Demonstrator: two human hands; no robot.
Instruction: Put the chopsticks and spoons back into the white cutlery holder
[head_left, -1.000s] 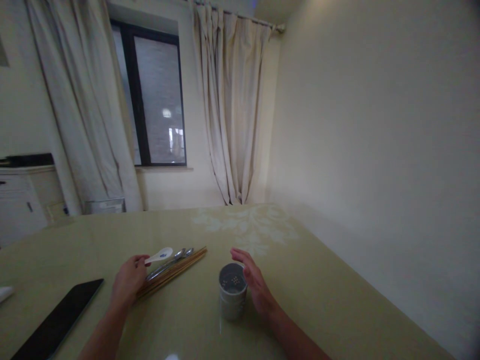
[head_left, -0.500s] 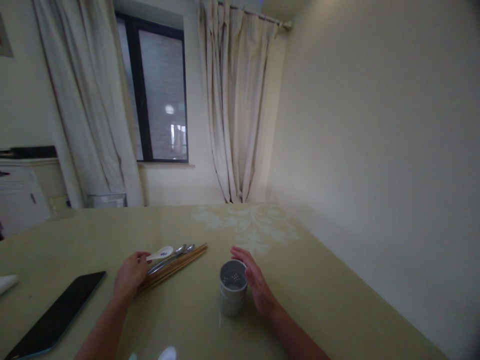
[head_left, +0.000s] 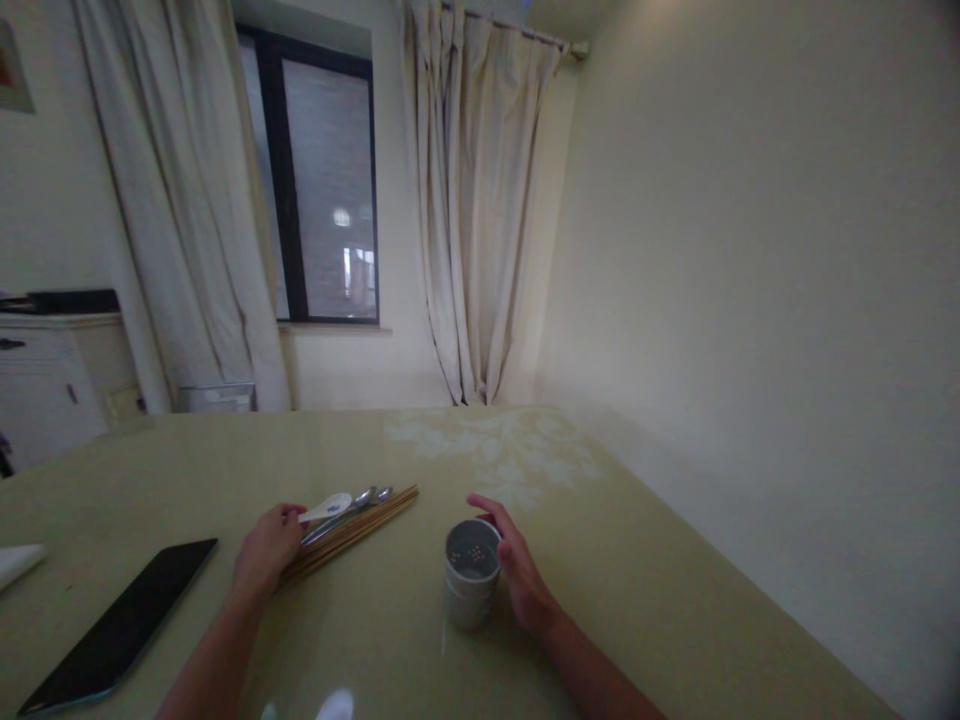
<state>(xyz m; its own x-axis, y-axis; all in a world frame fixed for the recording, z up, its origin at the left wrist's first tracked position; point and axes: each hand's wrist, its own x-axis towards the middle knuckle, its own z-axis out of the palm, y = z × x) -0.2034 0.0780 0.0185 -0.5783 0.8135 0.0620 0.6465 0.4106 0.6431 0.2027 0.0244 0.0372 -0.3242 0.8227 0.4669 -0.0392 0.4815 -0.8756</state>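
Observation:
My left hand (head_left: 270,545) pinches the handle of a white ceramic spoon (head_left: 334,506) with a small blue mark in its bowl. The spoon lies over or just above two metal spoons (head_left: 365,497) and a bundle of wooden chopsticks (head_left: 367,525) on the table. Part of the bundle's near end is hidden behind this hand. To the right, a grey cylindrical utensil holder (head_left: 471,595) stands upright, with light dots showing inside on its bottom. My right hand (head_left: 521,575) is open at the holder's right side, index finger stretched out, fingers at or touching the rim.
A black tablet-like slab (head_left: 120,625) lies on the table (head_left: 360,640) at left. A white object (head_left: 19,562) sits at the left edge. The wall (head_left: 720,300) runs along the table's right side. Curtains (head_left: 480,220) and a window (head_left: 330,190) are beyond the far edge.
The view has shifted slightly, moving everything a little to the right. My right hand's fingers have bent a bit around the holder's far side. My left hand still has the ceramic spoon.

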